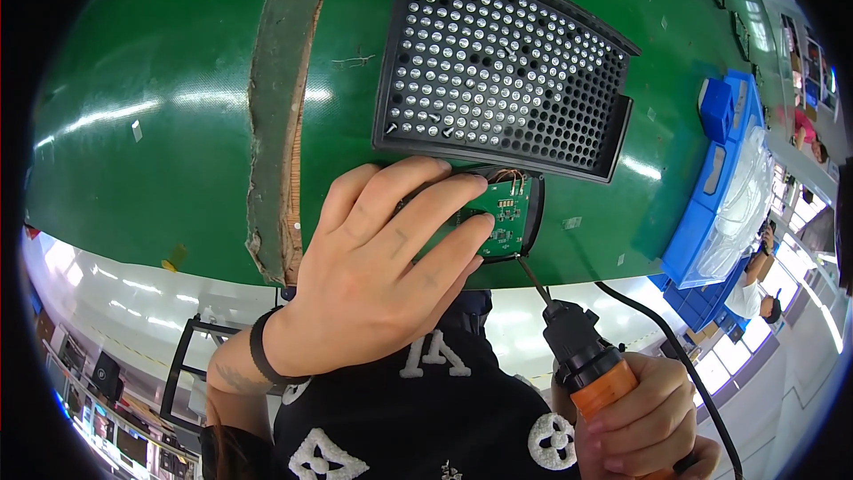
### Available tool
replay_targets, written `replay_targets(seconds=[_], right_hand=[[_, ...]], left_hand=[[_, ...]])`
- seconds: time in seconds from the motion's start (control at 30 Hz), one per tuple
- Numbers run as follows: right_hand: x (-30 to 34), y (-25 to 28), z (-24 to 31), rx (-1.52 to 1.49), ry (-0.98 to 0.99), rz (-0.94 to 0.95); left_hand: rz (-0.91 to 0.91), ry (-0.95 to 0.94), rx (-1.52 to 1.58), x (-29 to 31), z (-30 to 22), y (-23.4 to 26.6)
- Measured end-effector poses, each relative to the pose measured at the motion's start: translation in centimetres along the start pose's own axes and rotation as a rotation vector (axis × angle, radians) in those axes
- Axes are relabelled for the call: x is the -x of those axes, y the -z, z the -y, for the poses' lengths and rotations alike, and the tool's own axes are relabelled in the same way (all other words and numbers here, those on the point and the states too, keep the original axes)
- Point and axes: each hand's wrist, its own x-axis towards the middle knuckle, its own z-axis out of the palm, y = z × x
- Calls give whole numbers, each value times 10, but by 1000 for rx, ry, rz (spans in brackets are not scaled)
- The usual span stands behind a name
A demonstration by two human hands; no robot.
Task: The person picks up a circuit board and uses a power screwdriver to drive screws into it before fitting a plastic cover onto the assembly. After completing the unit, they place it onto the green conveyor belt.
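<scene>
Beneath my left hand (382,244) lies a green circuit board (508,218) in a black housing, with thin copper-coloured wires at its far edge. The fingers of that hand are spread and rest across the board's left part, hiding it. My right hand (649,418) is wrapped round the orange grip of an electric screwdriver (577,347). Its bit slants up to the near right corner of the board, where the tip meets a screw spot too small to make out.
Just beyond the board stands a black screw tray (498,62) with rows of silver screws. A worn wooden strip (289,116) crosses the green table at left. Blue bins (702,204) with clear plastic bags stand at right. A black cord (675,347) trails beside the screwdriver. People are in the background.
</scene>
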Motion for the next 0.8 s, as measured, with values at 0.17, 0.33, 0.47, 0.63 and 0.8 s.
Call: replay_targets(seconds=[0.17, 0.33, 0.47, 0.63, 0.8], right_hand=[[-1, -4, 4, 53, -59, -20], [0, 0, 0, -11, 10, -8], [-1, 1, 4, 1, -43, 7], [-4, 0, 2, -9, -52, 40], [-7, -4, 4, 41, -143, 82]], left_hand=[[-1, 1, 1, 0, 0, 0], [-1, 3, 1, 1, 0, 0], [-1, 2, 1, 2, 0, 0], [2, 4, -1, 1, -1, 0], [1, 10, -1, 2, 0, -1]])
